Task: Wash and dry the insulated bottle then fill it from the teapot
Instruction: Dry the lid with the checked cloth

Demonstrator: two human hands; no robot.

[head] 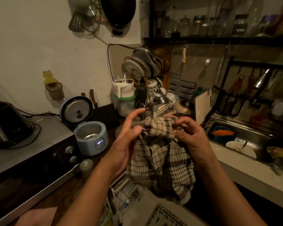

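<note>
A beige and black checked cloth (160,157) hangs bunched in front of me over the floor. My left hand (129,134) pinches its upper left edge, with the index finger raised. My right hand (189,134) pinches the upper right edge with curled fingers. The cloth bulges, and I cannot tell whether anything is wrapped inside it. A dark green bottle (141,93) with a black cap stands upright on the counter behind the hands, beside the dish rack. A round tan pot (185,106) with a lid sits to its right.
An open blue rice cooker (90,136) and a microwave (31,154) stand on the left. The loaded dish rack (144,66) and a cutlery holder (148,111) are behind. The sink (252,141) on the right holds a blue tub and a white bowl. A white cutting board (203,105) leans nearby.
</note>
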